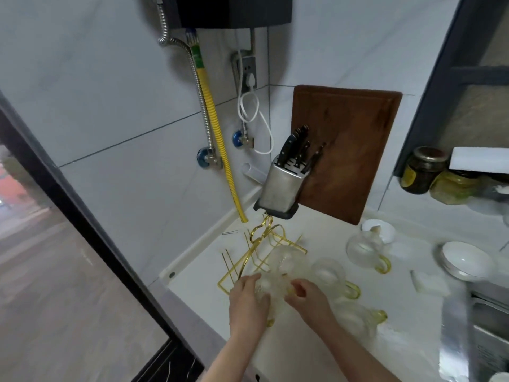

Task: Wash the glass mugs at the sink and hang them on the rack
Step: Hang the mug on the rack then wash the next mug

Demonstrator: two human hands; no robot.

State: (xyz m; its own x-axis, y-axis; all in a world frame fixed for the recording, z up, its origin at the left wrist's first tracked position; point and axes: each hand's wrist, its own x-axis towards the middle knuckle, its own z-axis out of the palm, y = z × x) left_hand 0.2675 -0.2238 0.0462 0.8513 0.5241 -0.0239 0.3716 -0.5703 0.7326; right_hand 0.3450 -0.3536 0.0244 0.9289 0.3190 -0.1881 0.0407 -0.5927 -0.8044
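Though blur hides the fingers, both hands, left (248, 301) and right (308, 297), grip one glass mug (271, 292).

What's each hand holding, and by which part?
Both hold one glass mug: left hand wraps its body, right hand fingers pinch near its yellow handle; exact contact is blurred.

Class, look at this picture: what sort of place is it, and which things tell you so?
Most likely a home kitchen: a knife block and wooden cutting board stand on the counter, with a sink at the right.
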